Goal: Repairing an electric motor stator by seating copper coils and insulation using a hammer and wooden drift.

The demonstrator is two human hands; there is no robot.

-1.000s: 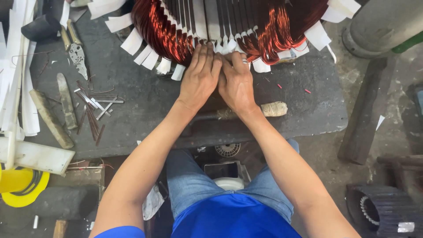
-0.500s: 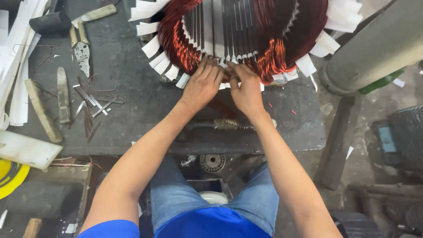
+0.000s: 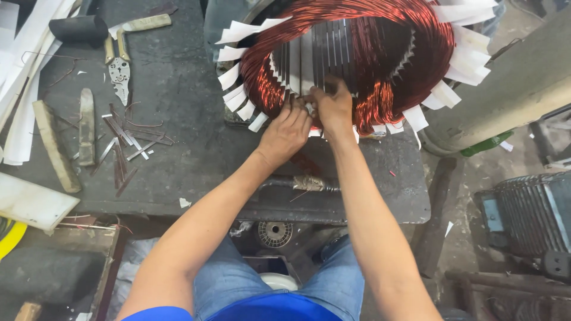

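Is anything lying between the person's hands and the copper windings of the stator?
Nothing visible. The left hand and right hand are both already on the copper windings at the near rim, among the white paper strips.

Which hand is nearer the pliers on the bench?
Left. The left hand is at the copper winding's lower edge, on the pliers' side; the right hand sits beyond it, farther away.

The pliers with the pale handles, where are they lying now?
In the head view the pliers lie at the upper left of the dark workbench, left of the copper-wound stator, just below a black cylinder, away from both hands.
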